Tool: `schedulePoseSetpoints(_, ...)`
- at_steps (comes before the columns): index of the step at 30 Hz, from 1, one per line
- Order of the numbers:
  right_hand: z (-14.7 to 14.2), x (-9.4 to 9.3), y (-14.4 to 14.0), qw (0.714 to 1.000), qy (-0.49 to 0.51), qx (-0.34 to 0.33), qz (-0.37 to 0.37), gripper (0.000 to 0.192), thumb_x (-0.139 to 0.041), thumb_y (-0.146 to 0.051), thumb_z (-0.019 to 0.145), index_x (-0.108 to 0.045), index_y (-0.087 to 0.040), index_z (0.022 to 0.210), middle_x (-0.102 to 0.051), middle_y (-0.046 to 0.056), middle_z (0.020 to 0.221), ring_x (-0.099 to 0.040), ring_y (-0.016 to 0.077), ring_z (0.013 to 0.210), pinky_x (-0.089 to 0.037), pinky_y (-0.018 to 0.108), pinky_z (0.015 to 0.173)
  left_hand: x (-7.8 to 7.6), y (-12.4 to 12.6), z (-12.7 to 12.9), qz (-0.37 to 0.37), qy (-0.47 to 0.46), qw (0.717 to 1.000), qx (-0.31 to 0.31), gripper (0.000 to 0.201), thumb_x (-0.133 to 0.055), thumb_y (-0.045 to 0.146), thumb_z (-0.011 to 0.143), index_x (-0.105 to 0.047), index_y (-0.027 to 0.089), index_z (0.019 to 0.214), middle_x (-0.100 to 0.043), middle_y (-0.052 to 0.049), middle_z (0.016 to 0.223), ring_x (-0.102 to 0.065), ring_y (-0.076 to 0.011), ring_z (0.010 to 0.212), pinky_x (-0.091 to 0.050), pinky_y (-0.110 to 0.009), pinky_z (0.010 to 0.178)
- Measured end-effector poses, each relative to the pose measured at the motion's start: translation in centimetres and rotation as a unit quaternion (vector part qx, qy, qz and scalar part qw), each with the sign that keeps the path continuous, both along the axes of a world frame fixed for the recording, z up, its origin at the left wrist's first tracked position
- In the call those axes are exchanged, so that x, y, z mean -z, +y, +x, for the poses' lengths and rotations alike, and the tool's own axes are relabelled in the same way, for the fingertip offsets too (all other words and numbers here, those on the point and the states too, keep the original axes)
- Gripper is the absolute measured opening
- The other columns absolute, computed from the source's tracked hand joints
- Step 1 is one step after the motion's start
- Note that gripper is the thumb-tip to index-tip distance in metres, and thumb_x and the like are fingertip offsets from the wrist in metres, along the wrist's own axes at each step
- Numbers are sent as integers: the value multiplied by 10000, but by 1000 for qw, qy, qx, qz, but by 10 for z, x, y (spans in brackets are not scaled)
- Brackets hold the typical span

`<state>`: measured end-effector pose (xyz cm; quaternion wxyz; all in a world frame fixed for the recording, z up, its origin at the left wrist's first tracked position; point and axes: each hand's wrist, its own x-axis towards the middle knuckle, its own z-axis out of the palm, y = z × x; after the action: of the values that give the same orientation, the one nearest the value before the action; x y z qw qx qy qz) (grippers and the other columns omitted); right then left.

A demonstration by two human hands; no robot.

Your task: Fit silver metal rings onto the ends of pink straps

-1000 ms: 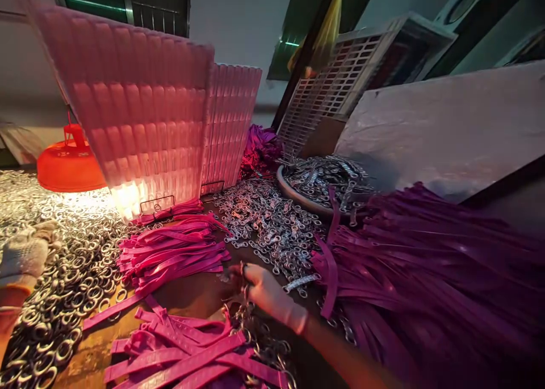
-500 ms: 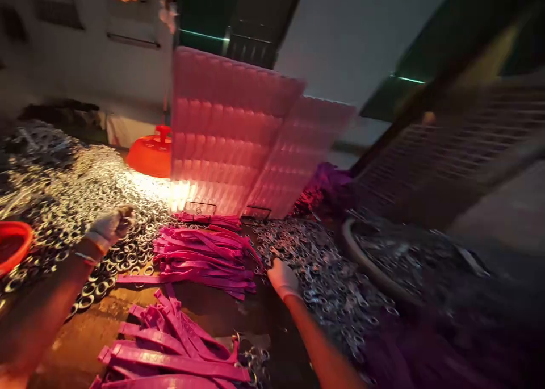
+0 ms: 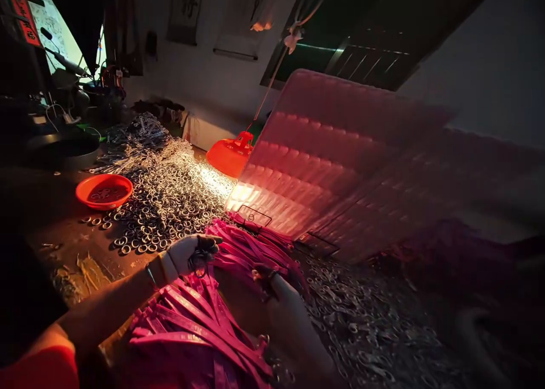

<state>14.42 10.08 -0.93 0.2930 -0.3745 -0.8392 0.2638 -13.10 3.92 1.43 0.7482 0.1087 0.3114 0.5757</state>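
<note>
straps (image 3: 200, 332): magenta-pink, plain
rings (image 3: 166, 201): silver-grey metal, bright where the lamp hits
clips (image 3: 361, 332): dull silver, in shadow
left hand (image 3: 189, 254): white glove, dark fingertips
right hand (image 3: 285, 298): pale glove, lit reddish
bowl (image 3: 104, 190): orange-red
lamp shade (image 3: 230, 153): orange-red
panel (image 3: 323, 162): translucent pink-white, ribbed grid pattern
counter (image 3: 63, 235): brown

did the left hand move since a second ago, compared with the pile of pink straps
Yes. The left hand came in from the metal rings to the near edge of the pink straps, close to the right hand.
</note>
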Motion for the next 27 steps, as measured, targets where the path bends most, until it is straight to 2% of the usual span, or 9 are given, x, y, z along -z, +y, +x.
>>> schedulePoseSetpoints(3,-51,-22,-31,997,-6,-34,63,482,-491,-123,796,-632,-214,1249,-715,88,1038,-657,232,899,-534,357,787,-2,-21,17,-30,-26,999,-4,140,-531,83,865,-636,91,956,-661,-57,716,-557,-75,440,-258,-126,297)
schedulePoseSetpoints(6,-73,-43,-48,979,-69,-86,170,408,-527,-115,844,-638,-173,1232,-694,113,1069,-618,245,942,-494,362,821,1,-34,34,-37,-24,999,-5,86,-546,110,871,-623,105,835,-632,-38,648,-532,-71,416,-276,-137,314)
schedulePoseSetpoints(10,-72,-57,-56,927,-220,-154,262,317,-536,-92,879,-671,-136,1162,-682,134,1085,-582,260,967,-446,378,835,11,-41,53,-61,-20,998,5,125,-574,124,855,-608,118,736,-560,-11,534,-511,-89,411,-343,-171,361)
schedulePoseSetpoints(13,-65,-59,-62,883,-325,-190,281,230,-519,-88,905,-714,-141,1015,-674,141,1071,-566,262,937,-415,390,790,17,-44,63,-79,-22,996,17,106,-570,106,847,-633,112,762,-584,-25,554,-541,-106,469,-411,-192,430)
schedulePoseSetpoints(16,-58,-58,-70,866,-367,-198,276,236,-522,-68,894,-711,-129,1022,-664,154,1084,-556,260,903,-399,390,746,18,-48,70,-87,-22,995,34,106,-565,100,846,-644,108,776,-603,-40,575,-542,-108,484,-398,-191,428)
schedulePoseSetpoints(20,-46,-54,-78,911,-317,-162,209,228,-516,-56,874,-718,-111,963,-675,171,1007,-567,262,890,-430,398,764,11,-54,76,-78,-17,995,64,182,-531,145,880,-626,107,729,-574,-36,545,-468,-88,385,-269,-182,328)
schedulePoseSetpoints(23,-34,-48,-81,993,-85,-68,55,287,-508,-152,902,-681,-141,1132,-682,121,1020,-586,219,889,-476,366,788,5,-60,80,-71,-56,994,66,158,-566,213,895,-655,106,819,-608,-42,614,-530,-96,436,-240,-155,317)
schedulePoseSetpoints(25,-30,-44,-83,991,107,9,-85,356,-519,-306,929,-624,-179,1245,-680,63,967,-585,175,811,-499,327,736,4,-64,85,-62,-81,993,63,104,-613,195,860,-670,114,891,-632,-43,676,-548,-84,472,-226,-133,321)
schedulePoseSetpoints(27,-28,-41,-86,953,227,66,-190,379,-557,-428,908,-643,-186,1187,-655,27,851,-556,147,717,-499,301,672,5,-68,91,-42,-59,996,57,102,-647,167,808,-673,119,893,-627,-34,681,-516,-64,455,-213,-126,322)
